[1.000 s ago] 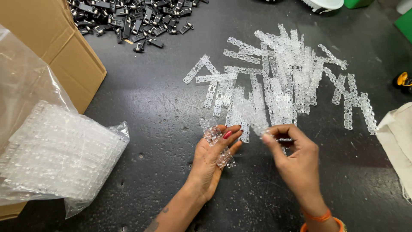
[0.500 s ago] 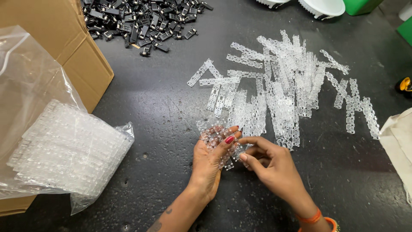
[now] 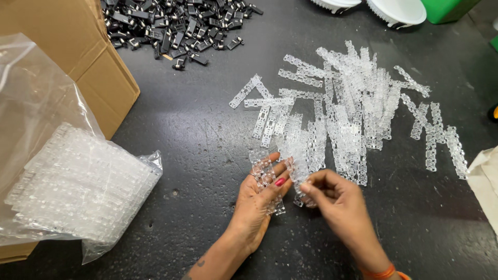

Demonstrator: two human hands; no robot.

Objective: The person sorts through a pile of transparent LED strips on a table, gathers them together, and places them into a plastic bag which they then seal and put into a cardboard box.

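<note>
Left hand [image 3: 259, 199] lies palm-up, fingers closed around a clear plastic strip [image 3: 265, 179], steadying it. Right hand [image 3: 337, 202] pinches another strip [image 3: 300, 179] just beside it, below the strip pile [image 3: 358, 109].

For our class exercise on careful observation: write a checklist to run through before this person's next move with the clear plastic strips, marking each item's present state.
1. Left hand holds a clear strip across its palm: ok.
2. Right hand pinches a second strip: ok.
3. Loose strips lie within reach on the dark table: ok.
4. Black clips stay apart from the strips: ok.
5. Bagged strips sealed: cannot tell.
</note>
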